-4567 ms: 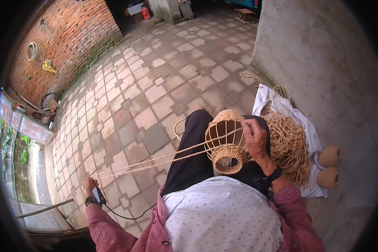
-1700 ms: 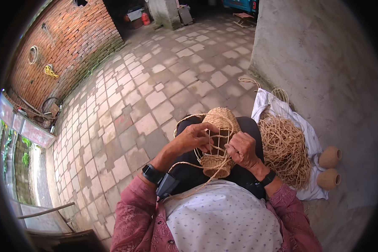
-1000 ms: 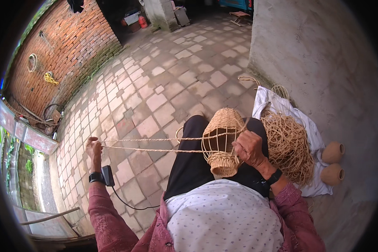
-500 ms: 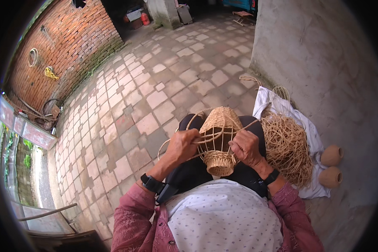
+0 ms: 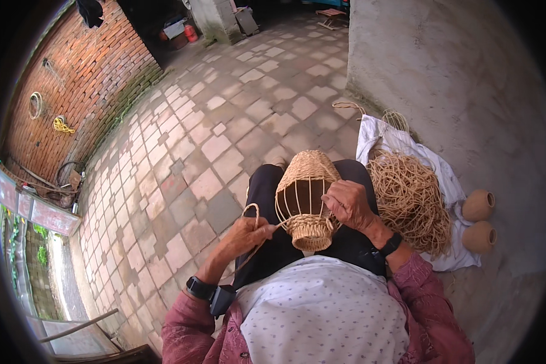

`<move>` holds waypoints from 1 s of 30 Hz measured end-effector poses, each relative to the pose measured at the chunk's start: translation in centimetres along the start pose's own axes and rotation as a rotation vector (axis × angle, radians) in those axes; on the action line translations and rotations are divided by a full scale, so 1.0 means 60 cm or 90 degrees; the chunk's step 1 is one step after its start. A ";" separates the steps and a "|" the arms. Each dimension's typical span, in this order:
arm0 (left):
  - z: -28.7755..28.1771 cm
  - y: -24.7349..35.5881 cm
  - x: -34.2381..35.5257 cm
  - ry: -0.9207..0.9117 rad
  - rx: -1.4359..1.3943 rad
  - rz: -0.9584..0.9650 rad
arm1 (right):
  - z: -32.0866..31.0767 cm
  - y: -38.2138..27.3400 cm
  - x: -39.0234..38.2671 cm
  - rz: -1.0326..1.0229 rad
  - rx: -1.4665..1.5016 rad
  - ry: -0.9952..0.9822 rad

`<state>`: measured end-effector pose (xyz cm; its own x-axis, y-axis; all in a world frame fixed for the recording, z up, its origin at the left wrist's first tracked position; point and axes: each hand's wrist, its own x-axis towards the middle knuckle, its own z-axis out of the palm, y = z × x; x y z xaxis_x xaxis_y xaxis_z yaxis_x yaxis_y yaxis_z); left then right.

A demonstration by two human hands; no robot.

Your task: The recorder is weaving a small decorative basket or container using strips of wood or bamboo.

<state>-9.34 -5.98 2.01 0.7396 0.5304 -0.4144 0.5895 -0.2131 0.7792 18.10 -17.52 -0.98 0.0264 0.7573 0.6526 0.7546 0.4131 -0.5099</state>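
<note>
A small woven straw basket point(image 5: 312, 165) rests between my thighs. Its far part and its narrow near neck are closely woven; bare upright ribs span the gap between them. Left of the neck, my left hand point(image 5: 249, 236) is closed in a pinch on a straw cord point(image 5: 253, 210). The cord runs from the neck to my fingers, and its loose length loops above and below the hand. My right hand point(image 5: 350, 205) is closed at the basket's right side, its thumb by the ribs; the fingertips are partly hidden.
To my right, a heap of tan straw cord point(image 5: 406, 203) lies on a white sack point(image 5: 370, 133). Two small round clay-coloured pots point(image 5: 478, 205) stand beside it, near a grey wall point(image 5: 443, 79). Paving tiles point(image 5: 212, 148) stretch ahead to a brick wall point(image 5: 91, 67) at the left.
My left hand has moved left and down, drawing the cord away from the basket. The strands that crossed the open ribs are gone from there. My right hand has shifted slightly up against the basket's side.
</note>
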 end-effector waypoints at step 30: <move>-0.086 -0.092 -0.057 0.276 0.266 0.125 | 0.005 0.011 -0.002 0.030 0.028 0.011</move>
<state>-16.80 -2.38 1.54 0.6995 0.7145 0.0136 0.5983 -0.5960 0.5356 18.40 -17.18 -1.58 0.0728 0.7679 0.6365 0.7225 0.3994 -0.5644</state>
